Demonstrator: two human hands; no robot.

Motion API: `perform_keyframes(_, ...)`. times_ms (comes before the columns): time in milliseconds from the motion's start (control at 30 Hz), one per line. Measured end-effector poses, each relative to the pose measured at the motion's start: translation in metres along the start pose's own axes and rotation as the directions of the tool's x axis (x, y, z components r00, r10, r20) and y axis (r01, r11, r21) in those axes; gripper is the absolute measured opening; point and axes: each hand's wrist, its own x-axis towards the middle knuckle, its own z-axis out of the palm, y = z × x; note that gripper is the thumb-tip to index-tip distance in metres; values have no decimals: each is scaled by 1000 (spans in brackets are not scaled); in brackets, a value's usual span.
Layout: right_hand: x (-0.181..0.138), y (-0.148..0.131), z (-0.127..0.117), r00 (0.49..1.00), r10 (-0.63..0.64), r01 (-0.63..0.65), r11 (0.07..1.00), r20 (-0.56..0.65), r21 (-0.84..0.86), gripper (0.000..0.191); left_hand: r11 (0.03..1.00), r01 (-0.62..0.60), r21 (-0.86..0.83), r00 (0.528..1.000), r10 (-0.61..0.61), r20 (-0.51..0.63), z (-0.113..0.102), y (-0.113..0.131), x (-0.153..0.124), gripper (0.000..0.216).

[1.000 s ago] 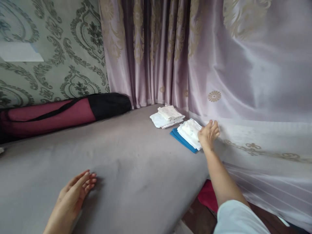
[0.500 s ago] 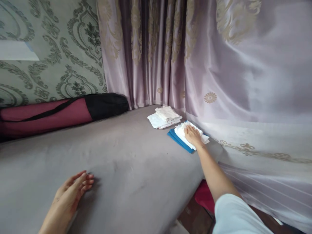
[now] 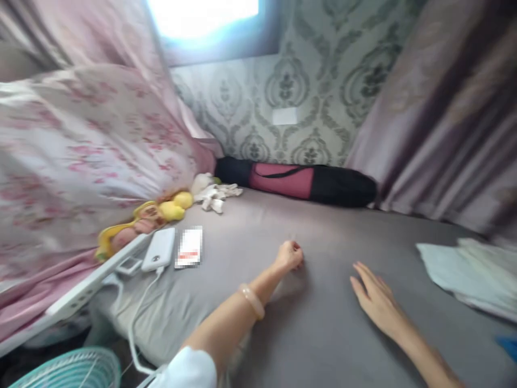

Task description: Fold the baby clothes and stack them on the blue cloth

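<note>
My left hand (image 3: 290, 255), with a pale bangle (image 3: 252, 302) on its wrist, is over the middle of the grey sheet (image 3: 323, 334). Its fingers are curled in, and whatever they may hold is hidden. To its right, my right hand (image 3: 377, 304) is low over the sheet, fingers stretched out and holding nothing. Nearest to that hand on the right is a pile of folded white cloths (image 3: 464, 275), blurred by motion. Part of a blue cloth (image 3: 508, 345) shows at the right edge.
A long black and pink bag (image 3: 283, 180) lies along the wall. At left are white gloves (image 3: 214, 196), yellow plush toys (image 3: 173, 209), a white power bank (image 3: 159, 249) with a cable, and a pixelated card (image 3: 189, 247). A turquoise basket (image 3: 72, 372) stands below the bed's edge.
The view has swung left, bringing the toys and power bank in. My right hand has come off the white cloths on the blue one. My left hand's fingers are more curled.
</note>
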Motion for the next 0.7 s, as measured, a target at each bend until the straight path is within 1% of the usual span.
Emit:
perform_keyframes(67, 7, -20, 32, 995, -51, 50, 999, 84, 18, 62, 999, -11, 42, 996, 15, -85, -24, -6, 18, 26)
perform_keyframes(100, 9, -27, 43, 994, -51, 50, 999, 100, 16, 64, 997, -20, 75, 990, 31, -136, -40, -10, 26, 25)
perform_keyframes(167, 10, -33, 56, 993, -62, 64, 998, 98, -21, 67, 987, -31, 160, 963, 72, -260, -78, -17, 38, 26)
perform_keyframes(233, 9, -34, 61, 993, -88, 93, 993, 73, -68, 69, 970, -2, 244, 916, 100, -389, -119, -25, 47, 29)
perform_keyframes(300, 7, -35, 61, 992, -113, 118, 987, 55, -108, 69, 951, 67, 302, 853, 103, -512, -159, -35, 56, 35)
perform_keyframes(367, 6, -38, 59, 992, -115, 120, 983, 48, -138, 69, 934, 143, 328, 790, 92, -606, -191, -46, 63, 38)
perform_keyframes(400, 6, -39, 58, 992, -113, 119, 981, 48, -150, 69, 927, 174, 333, 767, 85, -636, -204, -52, 67, 37)
perform_keyframes(467, 6, -43, 56, 993, -107, 114, 979, 47, -169, 69, 916, 212, 341, 741, 77, -667, -224, -64, 72, 35)
perform_keyframes(533, 7, -45, 55, 994, -96, 103, 977, 45, -185, 68, 910, 229, 345, 729, 75, -680, -236, -73, 76, 36)
perform_keyframes(633, 9, -47, 53, 995, -87, 94, 975, 46, -200, 70, 915, 196, 353, 735, 101, -670, -241, -77, 78, 36)
perform_keyframes(700, 9, -48, 51, 994, -94, 103, 973, 53, -206, 70, 919, 122, 375, 741, 167, -650, -236, -71, 79, 34)
